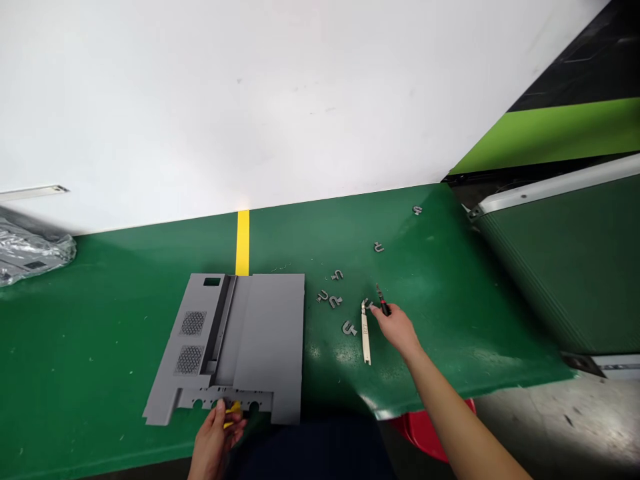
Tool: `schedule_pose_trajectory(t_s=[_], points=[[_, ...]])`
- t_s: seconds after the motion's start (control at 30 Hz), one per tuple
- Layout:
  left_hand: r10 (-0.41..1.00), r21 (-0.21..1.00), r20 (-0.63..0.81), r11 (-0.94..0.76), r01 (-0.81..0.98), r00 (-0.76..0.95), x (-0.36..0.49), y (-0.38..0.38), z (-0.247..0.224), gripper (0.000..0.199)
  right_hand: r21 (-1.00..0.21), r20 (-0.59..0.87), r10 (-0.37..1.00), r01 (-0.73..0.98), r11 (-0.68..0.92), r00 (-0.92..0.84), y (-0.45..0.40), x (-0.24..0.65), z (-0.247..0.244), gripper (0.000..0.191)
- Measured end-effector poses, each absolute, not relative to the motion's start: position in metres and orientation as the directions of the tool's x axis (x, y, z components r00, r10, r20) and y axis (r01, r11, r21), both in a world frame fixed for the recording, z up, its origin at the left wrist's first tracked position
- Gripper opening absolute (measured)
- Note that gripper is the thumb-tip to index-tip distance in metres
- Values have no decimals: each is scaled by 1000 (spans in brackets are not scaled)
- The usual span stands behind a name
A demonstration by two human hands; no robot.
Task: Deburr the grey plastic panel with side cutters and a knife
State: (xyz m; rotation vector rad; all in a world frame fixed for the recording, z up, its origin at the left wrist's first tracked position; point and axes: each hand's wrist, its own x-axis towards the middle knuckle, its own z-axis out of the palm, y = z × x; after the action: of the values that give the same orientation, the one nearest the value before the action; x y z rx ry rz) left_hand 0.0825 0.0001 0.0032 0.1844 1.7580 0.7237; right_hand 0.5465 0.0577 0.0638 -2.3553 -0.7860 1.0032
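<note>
At the front edge of a grey panel [270, 333], my left hand [217, 433] is closed around a small yellow object [234, 408], mostly hidden by the fingers. The panel lies flat, with vent grilles, a long channel and round cutouts along its near edge. My right hand [397, 328] grips a black-and-red hand tool [384, 305] with a narrow metal tip pointing away. Its fingertips are by a small grey U-shaped clip [369, 304]; I cannot tell if they touch it. Just left lies a long off-white tool [366, 337] with a marking on it.
Several grey U-shaped clips [335, 302] are scattered on the green tabletop [440, 280]. A plastic-wrapped bundle [35, 250] sits far left. A white wall [260, 120] rises behind. A green slab with a metal edge [565, 260] stands right; a red stool [427, 433] is below.
</note>
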Motion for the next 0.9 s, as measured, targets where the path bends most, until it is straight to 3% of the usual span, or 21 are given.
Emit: schedule_pose_trajectory(t_s=[0.13,0.2,0.27,0.33,0.4,0.47,0.57,0.7,0.83,0.9], points=[[344,361,-892,932,-5,-294,72,4,23,57,-459,-280,597,441,-771,752,51,568,64,60],[431,377,-859,897,230,-275,71,22,42,59,-438,-199,602,480,-761,773,47,566,63,63],[649,541,-746,722,432,-150,83,57,69,59,-438,-181,628,510,-741,757,40,556,59,59],[849,688,-528,441,577,-20,117,107,98,56,-451,-236,669,531,-718,705,32,539,54,52],[960,678,-264,118,726,90,170,164,120,52,-458,-322,703,545,-702,634,24,516,47,41],[971,620,-92,-119,775,222,231,216,128,47,-447,-382,706,549,-706,597,20,494,39,31],[898,501,-225,-225,835,377,306,270,115,45,-428,-414,671,519,-740,615,21,475,31,27],[827,419,-398,-222,880,398,343,293,89,46,-472,-475,603,393,-789,641,17,483,23,30],[792,444,-471,-167,881,387,334,285,91,51,-600,-556,574,187,-778,601,-12,500,19,9],[763,488,-509,-124,864,397,324,276,105,53,-670,-572,592,93,-737,568,-29,502,22,13]])
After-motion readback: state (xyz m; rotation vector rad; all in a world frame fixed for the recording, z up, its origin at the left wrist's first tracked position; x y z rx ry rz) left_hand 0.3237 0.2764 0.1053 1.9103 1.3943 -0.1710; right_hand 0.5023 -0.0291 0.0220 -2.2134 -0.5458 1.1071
